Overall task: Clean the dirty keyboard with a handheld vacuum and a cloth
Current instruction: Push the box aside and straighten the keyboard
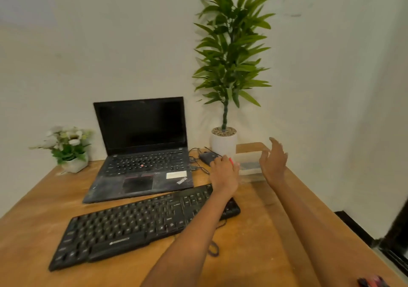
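My left hand (pixel 224 173) reaches forward over the far end of the keyboard (pixel 141 222), fingers curled around something small with a red tip; what it is I cannot tell. My right hand (pixel 274 162) hovers just beside it, fingers spread and holding nothing, above a clear plastic box (pixel 248 162). The black keyboard lies on the worktop (pixel 254 242) under my left forearm, its front-edge logo too blurred to read. To my left the open laptop (pixel 141 150) shows a dark screen and a ThinkPad mark on its dusty palm rest. Beyond my hands stands a potted plant (pixel 229 50).
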